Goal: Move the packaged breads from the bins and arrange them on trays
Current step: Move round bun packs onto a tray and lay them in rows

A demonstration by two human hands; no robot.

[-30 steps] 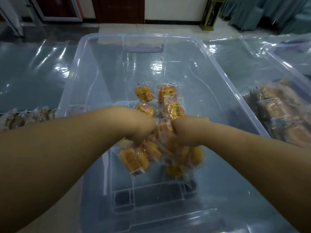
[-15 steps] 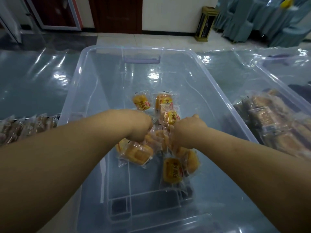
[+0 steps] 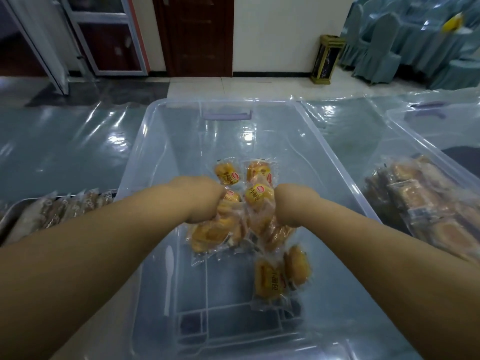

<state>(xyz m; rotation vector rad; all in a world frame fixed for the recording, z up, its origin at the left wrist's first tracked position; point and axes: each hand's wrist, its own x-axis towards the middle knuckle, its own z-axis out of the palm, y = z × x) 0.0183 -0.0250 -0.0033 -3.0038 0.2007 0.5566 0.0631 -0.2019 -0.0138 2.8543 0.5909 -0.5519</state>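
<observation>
A large clear plastic bin fills the middle of the view. Both my hands reach into it. My left hand grips a bunch of yellow packaged breads that hang below it. My right hand grips another cluster of packets right beside it. Two packets lie on the bin floor nearer me, and two more lie beyond my hands. My fingers are hidden under the wrappers.
A metal tray with rows of brown packaged breads stands left of the bin. A second clear bin with larger wrapped breads is on the right. Shiny plastic sheeting covers the table.
Both hands have lifted their bunches of packets slightly and drawn a little apart. Two packets have dropped free and now lie on the bin floor nearer me.
</observation>
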